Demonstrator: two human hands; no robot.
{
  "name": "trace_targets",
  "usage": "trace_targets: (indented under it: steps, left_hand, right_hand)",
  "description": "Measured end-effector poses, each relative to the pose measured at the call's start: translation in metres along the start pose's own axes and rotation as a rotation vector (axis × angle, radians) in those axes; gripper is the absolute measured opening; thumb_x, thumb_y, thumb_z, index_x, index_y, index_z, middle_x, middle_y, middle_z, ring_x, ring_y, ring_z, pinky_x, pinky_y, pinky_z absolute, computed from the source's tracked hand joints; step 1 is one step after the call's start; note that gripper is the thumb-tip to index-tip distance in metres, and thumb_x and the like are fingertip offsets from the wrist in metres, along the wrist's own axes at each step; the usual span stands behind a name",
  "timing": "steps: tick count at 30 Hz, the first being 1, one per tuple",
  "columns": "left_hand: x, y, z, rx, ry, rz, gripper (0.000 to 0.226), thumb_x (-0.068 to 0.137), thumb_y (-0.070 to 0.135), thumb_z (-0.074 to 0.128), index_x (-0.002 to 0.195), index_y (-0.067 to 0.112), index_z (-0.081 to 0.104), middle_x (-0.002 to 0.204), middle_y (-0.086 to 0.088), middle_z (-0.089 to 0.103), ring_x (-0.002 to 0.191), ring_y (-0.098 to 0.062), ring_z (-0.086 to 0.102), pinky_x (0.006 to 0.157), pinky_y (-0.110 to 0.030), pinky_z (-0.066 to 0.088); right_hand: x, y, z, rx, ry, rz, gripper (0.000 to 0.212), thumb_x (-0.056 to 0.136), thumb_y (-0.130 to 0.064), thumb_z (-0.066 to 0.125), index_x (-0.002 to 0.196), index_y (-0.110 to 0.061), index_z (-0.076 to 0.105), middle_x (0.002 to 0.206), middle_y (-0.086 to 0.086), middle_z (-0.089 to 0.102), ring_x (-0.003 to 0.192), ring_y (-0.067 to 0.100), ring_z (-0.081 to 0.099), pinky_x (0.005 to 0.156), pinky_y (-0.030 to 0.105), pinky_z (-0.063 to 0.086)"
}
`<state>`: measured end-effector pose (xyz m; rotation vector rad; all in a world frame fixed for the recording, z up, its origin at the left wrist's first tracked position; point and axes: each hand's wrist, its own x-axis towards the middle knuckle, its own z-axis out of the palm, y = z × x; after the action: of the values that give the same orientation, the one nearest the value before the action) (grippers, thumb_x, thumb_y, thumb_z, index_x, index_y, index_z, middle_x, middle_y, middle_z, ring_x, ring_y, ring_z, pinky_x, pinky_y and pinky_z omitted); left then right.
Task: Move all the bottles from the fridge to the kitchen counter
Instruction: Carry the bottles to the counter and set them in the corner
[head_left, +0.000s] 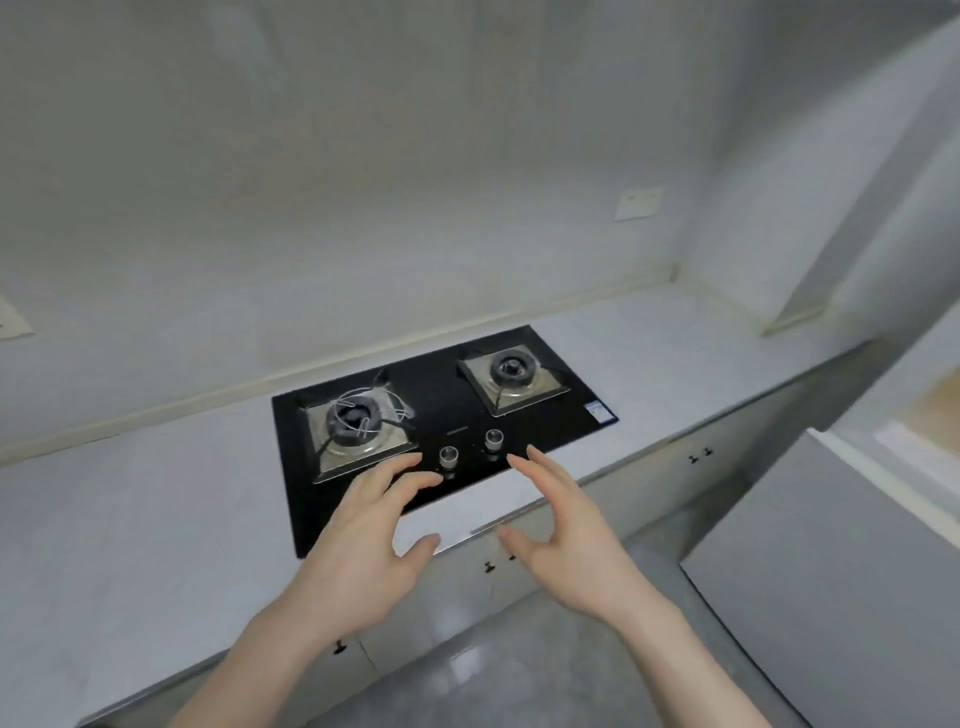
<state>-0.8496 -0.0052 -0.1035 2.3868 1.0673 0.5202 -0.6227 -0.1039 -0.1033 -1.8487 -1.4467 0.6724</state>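
Observation:
No bottle is in view. The pale grey kitchen counter (130, 509) runs from the lower left to the far right corner. My left hand (363, 540) and my right hand (566, 530) are both held out over the counter's front edge, palms facing each other, fingers spread, holding nothing. A grey appliance that may be the fridge (831, 571) stands at the right, its top surface and a white edge showing; its inside is hidden.
A black two-burner gas hob (441, 415) with two knobs is set into the counter just beyond my hands. Cabinet doors (691, 467) with small dark handles run below the counter. A wall socket (638, 202) sits on the back wall. Glossy grey floor lies underneath.

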Motion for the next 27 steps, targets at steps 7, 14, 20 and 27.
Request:
trace_targets:
  steps: [7, 14, 20, 27]
  left_hand:
    - [0.085, 0.128, 0.076, -0.011, -0.102, 0.224, 0.054, 0.093, 0.039, 0.067, 0.142, 0.046, 0.045, 0.154, 0.035, 0.02, 0.145, 0.008, 0.015, 0.118, -0.023, 0.024]
    - [0.171, 0.234, 0.144, -0.027, -0.23, 0.505, 0.054, 0.091, 0.041, 0.066, 0.14, 0.047, 0.043, 0.155, 0.029, 0.024, 0.146, 0.001, 0.02, 0.12, -0.027, 0.025]
    - [0.246, 0.31, 0.193, -0.064, -0.302, 0.698, 0.054, 0.092, 0.042, 0.065, 0.142, 0.045, 0.043, 0.156, 0.028, 0.022, 0.14, 0.014, 0.014, 0.104, 0.0, 0.009]
    - [0.33, 0.371, 0.227, -0.13, -0.36, 0.857, 0.054, 0.091, 0.044, 0.067, 0.14, 0.044, 0.044, 0.156, 0.026, 0.025, 0.145, 0.002, 0.022, 0.113, -0.015, 0.02]
  right_hand:
    - [-0.04, 0.085, -0.13, -0.05, 0.203, 0.103, 0.073, 0.092, -0.04, 0.072, 0.154, -0.045, 0.035, 0.165, -0.028, 0.016, 0.149, -0.011, 0.017, 0.116, 0.012, 0.016]
    - [-0.077, 0.149, -0.23, -0.138, 0.433, 0.251, 0.075, 0.091, -0.043, 0.072, 0.155, -0.043, 0.034, 0.167, -0.023, 0.017, 0.152, -0.003, 0.019, 0.121, 0.018, 0.017]
    - [-0.085, 0.184, -0.296, -0.159, 0.598, 0.364, 0.073, 0.092, -0.04, 0.071, 0.155, -0.044, 0.034, 0.165, -0.028, 0.016, 0.15, -0.01, 0.015, 0.114, 0.008, 0.01]
    - [-0.068, 0.207, -0.362, -0.171, 0.768, 0.46, 0.071, 0.093, -0.039, 0.071, 0.152, -0.048, 0.035, 0.163, -0.032, 0.017, 0.15, -0.009, 0.017, 0.117, 0.017, 0.017]
